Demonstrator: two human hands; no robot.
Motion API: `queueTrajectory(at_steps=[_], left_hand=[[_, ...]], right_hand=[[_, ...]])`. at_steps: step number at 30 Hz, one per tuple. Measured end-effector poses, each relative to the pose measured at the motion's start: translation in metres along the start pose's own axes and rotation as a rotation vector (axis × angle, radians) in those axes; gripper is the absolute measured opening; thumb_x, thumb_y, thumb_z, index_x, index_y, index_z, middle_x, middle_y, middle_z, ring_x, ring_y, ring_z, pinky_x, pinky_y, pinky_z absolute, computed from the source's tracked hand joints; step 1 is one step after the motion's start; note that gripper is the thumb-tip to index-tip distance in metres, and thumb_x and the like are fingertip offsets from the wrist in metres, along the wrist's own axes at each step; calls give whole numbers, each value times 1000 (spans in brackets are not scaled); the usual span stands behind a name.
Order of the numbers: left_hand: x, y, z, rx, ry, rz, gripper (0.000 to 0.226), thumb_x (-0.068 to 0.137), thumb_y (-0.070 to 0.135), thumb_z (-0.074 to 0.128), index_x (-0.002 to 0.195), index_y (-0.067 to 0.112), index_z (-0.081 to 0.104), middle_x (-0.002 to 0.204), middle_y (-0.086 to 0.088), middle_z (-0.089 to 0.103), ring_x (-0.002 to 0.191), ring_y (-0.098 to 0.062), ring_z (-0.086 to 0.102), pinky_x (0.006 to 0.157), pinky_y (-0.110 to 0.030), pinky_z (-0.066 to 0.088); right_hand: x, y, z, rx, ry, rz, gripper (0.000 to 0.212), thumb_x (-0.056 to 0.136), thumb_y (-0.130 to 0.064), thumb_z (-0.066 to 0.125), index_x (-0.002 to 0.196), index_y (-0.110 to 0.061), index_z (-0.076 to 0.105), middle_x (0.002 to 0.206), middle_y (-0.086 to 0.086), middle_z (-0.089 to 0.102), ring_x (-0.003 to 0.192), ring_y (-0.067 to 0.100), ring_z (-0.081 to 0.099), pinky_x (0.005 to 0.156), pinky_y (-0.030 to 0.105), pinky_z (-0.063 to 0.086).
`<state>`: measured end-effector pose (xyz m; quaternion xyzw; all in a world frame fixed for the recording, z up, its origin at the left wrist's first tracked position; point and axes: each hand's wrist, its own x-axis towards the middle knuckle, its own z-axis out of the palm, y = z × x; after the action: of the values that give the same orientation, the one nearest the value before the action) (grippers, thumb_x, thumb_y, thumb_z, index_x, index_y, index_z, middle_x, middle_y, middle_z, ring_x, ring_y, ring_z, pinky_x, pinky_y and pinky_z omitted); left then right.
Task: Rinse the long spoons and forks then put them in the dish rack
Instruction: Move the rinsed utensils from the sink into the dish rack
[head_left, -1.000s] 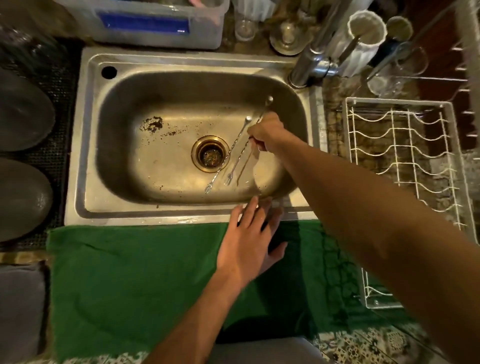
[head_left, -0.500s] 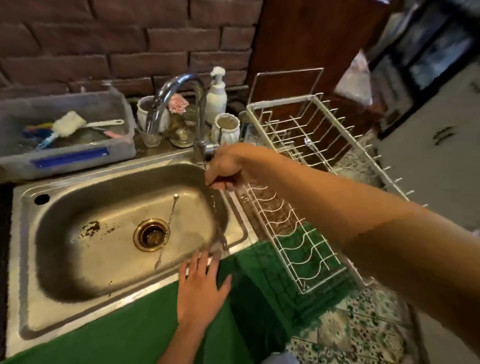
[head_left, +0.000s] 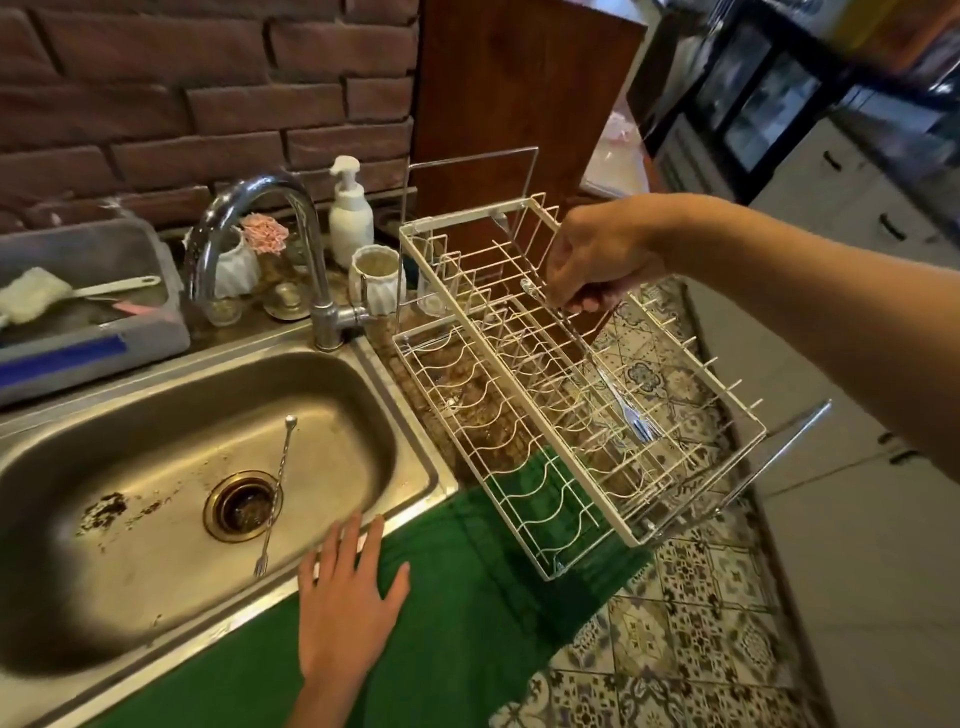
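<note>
My right hand (head_left: 597, 260) reaches over the upper tier of the white wire dish rack (head_left: 696, 512) and pinches the top end of a long metal fork (head_left: 610, 387). The fork slants down across the rack wires, tines near the rack's front right. A second long fork (head_left: 274, 486) with a twisted stem lies in the steel sink (head_left: 104, 597), crossing the brass drain (head_left: 241, 506). My left hand (head_left: 348, 597) rests flat, fingers spread, on the sink's front rim and the green towel (head_left: 457, 623).
A curved chrome tap (head_left: 291, 228) stands behind the sink, with a white soap pump bottle (head_left: 350, 213) and white ribbed cups (head_left: 376, 280) beside it. A grey tub (head_left: 88, 306) with a brush sits at the back left. Brick wall behind, patterned tile counter at the right.
My right hand lifted one long fork out of the sink and carried it right, over the rack's upper tier. One fork stayed in the sink. My left hand barely moved.
</note>
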<state>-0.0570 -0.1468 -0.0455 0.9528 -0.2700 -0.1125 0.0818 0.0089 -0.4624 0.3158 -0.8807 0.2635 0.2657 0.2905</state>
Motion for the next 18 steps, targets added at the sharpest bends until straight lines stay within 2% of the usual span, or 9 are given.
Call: queueTrajectory(at_steps=[5, 8, 18], left_hand=[[2, 0, 2, 10, -18, -5, 78, 94, 70, 24, 152, 22, 44, 157, -8, 47, 146, -29, 41, 116, -54, 30], [2, 0, 2, 23, -25, -12, 78, 95, 71, 23, 154, 23, 41, 160, -7, 43, 148, -29, 39, 117, -53, 30], [1, -2, 5, 20, -7, -3, 75, 95, 69, 27, 152, 22, 44, 157, -9, 46, 146, -31, 42, 115, -54, 34]], right_hand=[[25, 28, 16, -115, 8, 38, 20, 89, 3, 61, 70, -1, 60, 55, 5, 59, 41, 9, 51, 38, 18, 42], [41, 35, 24, -130, 21, 52, 23, 86, 6, 61, 65, -2, 58, 51, 4, 57, 35, 8, 48, 36, 18, 40], [59, 45, 43, -241, 5, 66, 22, 87, 4, 63, 66, -1, 59, 56, 9, 58, 39, 12, 49, 38, 19, 41]])
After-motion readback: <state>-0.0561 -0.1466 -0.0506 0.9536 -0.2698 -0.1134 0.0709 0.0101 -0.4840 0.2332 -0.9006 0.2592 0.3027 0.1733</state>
